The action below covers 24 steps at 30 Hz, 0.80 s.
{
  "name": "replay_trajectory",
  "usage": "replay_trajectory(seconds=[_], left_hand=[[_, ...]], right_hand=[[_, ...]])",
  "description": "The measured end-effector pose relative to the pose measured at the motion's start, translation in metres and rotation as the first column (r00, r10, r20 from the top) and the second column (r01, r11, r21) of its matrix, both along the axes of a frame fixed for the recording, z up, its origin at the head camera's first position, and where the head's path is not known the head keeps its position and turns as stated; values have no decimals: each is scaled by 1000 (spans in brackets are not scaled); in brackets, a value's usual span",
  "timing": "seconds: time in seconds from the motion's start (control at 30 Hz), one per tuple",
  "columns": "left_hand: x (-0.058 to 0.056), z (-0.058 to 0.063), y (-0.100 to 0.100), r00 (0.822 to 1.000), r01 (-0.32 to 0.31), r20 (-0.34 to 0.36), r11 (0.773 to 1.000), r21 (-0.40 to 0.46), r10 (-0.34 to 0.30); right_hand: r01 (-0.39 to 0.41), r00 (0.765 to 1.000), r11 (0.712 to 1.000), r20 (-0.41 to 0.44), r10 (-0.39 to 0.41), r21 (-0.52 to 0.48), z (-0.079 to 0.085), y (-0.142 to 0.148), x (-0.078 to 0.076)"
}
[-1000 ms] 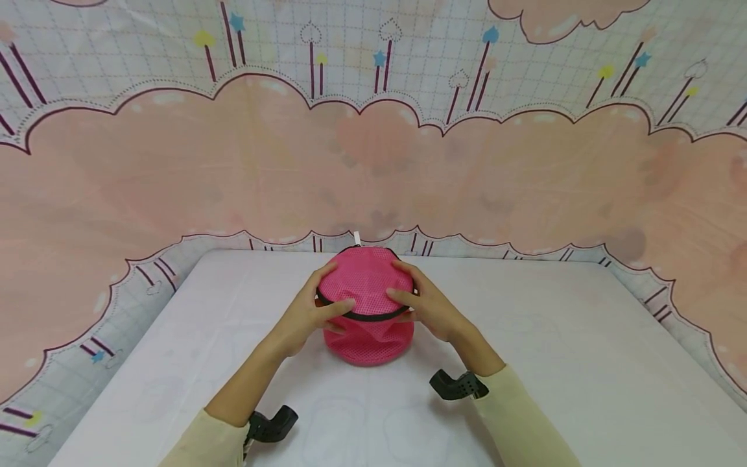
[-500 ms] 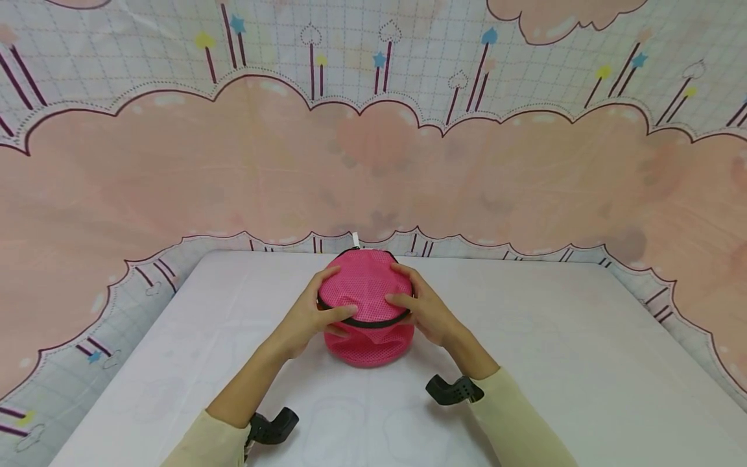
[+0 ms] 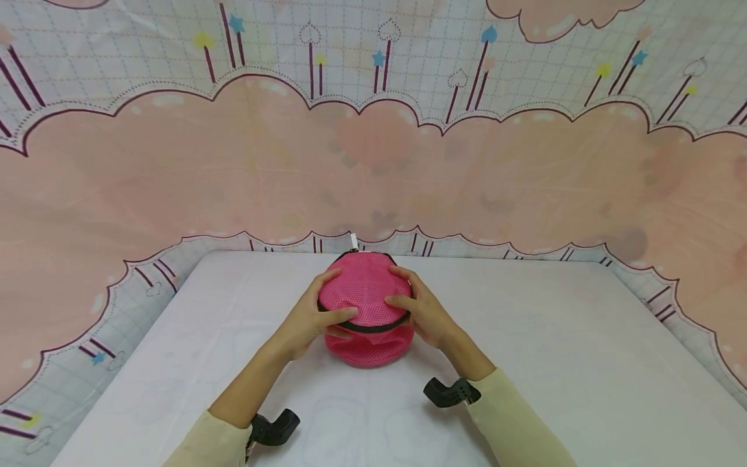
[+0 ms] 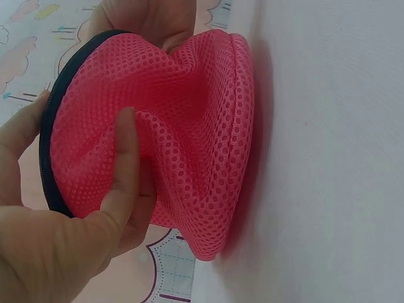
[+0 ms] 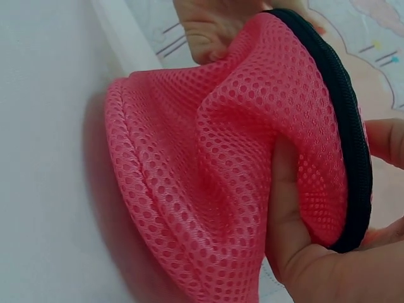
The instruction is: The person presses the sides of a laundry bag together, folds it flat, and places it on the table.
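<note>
A round pink mesh bag (image 3: 364,279) with a black zip (image 3: 370,329) round its top stands on the white table, its side wall creased. My left hand (image 3: 302,319) grips it from the left, thumb over the top near the zip. From the right, my right hand (image 3: 430,316) holds the opposite side, its thumb also on the top. In the left wrist view, fingers (image 4: 128,158) press into the mesh (image 4: 208,139) below the zip. The right wrist view likewise has a finger (image 5: 285,202) pushed into the soft wall. A pale tab (image 3: 353,241) sticks up at the bag's far edge.
The white table (image 3: 554,337) spreads to both sides of the bag. Behind it hangs a patterned cloth (image 3: 262,168) with pink clouds. A black wrist device (image 3: 274,427) is on the left sleeve, another black device (image 3: 452,392) on the right.
The bag's top has sunk slightly and tipped toward me, its front zip edge now a little lower. Both hands have kept their hold and moved down a little with it.
</note>
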State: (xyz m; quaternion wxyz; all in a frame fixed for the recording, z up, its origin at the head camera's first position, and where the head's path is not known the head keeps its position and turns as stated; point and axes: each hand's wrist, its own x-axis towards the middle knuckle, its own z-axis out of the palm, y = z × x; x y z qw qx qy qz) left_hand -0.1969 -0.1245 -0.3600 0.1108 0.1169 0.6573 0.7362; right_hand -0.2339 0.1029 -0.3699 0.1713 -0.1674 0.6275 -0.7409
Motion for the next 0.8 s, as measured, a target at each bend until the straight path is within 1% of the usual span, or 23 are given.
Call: replay_trajectory(seconds=[0.3,0.63,0.8], left_hand=[[-1,-3,2,1000,-6,3,999,50,5],[-1,-6,1,1000,10,1,998,68,-10],[-2,-11,1,1000,15,2,998,65,-15]], right_hand=[[20,999,998,47,-17,-55,-2,-2,1],[24,998,996,52,-19,-87,-6,-5,-1],[46,997,994,72,-39,-100,-9,-6,0]])
